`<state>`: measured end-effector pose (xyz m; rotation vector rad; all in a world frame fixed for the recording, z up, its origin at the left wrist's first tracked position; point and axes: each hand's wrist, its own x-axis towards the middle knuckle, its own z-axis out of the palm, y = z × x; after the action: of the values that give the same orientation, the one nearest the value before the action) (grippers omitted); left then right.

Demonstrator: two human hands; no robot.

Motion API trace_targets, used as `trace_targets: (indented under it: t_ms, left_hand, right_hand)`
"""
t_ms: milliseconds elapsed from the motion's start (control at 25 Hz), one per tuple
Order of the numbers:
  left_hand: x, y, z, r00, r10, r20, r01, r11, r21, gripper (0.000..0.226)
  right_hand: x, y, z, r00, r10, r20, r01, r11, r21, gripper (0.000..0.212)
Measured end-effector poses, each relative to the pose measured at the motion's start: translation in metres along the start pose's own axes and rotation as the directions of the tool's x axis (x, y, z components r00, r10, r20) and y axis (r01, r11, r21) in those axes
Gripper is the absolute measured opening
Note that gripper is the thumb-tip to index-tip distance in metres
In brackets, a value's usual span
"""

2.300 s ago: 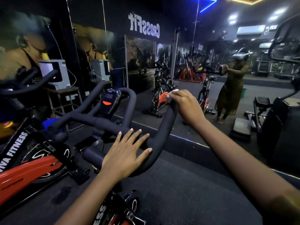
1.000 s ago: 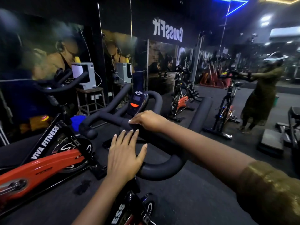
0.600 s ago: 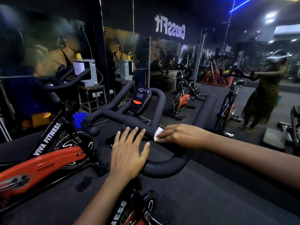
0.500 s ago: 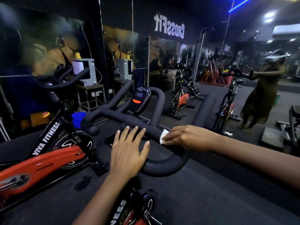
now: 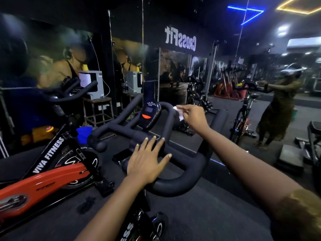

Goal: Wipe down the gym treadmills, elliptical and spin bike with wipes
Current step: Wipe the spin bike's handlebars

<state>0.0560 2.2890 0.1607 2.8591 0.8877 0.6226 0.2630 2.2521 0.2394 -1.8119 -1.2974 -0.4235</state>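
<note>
— at the mirrored wall (image 5: 173,80), what stands far left?
— a red spin bike (image 5: 43,185), just beside the black handlebar (image 5: 182,185) of a second one.
— and the hands?
— left hand (image 5: 147,162) lies flat, fingers spread, on the bar's middle. right of the console (image 5: 150,113), right hand (image 5: 194,117) pinches a white wipe (image 5: 179,114) at the upper loop. far right, the mirrored wall shows the person's reflection (image 5: 278,108).
</note>
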Motion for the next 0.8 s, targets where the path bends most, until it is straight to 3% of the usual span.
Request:
trace_targets:
  t_ms: [120,280,440,480,560,680,720,800]
  left_hand:
    - [0.0,-0.001,0.004,0.999,0.006,0.035,-0.009,0.995,0.104,0.062]
    - [0.001,-0.001,0.005,0.999,0.015,0.03,-0.018,0.994,0.11,0.059]
    - [0.001,0.0,0.005,1.0,0.012,0.01,-0.013,0.993,0.118,0.058]
    - [0.001,0.0,0.005,1.0,0.012,0.007,-0.012,0.994,0.113,0.058]
    - [0.001,0.0,0.004,1.0,0.012,0.007,-0.013,0.996,0.092,0.057]
    - [0.0,0.001,0.003,1.0,0.004,-0.004,-0.004,0.998,0.064,0.055]
    - [0.0,0.0,0.002,1.0,0.004,-0.011,-0.003,0.998,0.058,0.055]
    - [0.0,-0.001,0.002,1.0,0.002,-0.019,-0.001,0.999,0.049,0.054]
  right_hand:
    - [0.014,0.001,0.027,0.997,0.07,0.03,-0.07,0.997,-0.03,0.027]
    - [-0.031,-0.005,0.035,0.986,-0.136,0.095,0.153,0.969,-0.193,0.032]
    - [-0.077,-0.012,0.026,0.902,-0.356,0.243,0.381,0.922,-0.064,0.032]
    - [-0.075,-0.011,0.022,0.886,-0.372,0.276,0.394,0.919,-0.027,0.032]
    - [-0.053,-0.011,0.011,0.926,-0.281,0.251,0.276,0.959,0.058,0.033]
    - [0.008,-0.001,0.004,0.99,-0.139,-0.033,0.139,0.99,0.011,0.031]
    - [0.029,0.001,0.007,0.987,-0.154,-0.041,0.152,0.987,-0.05,0.027]
    - [0.059,0.002,0.019,0.957,-0.253,0.139,0.277,0.941,-0.193,0.029]
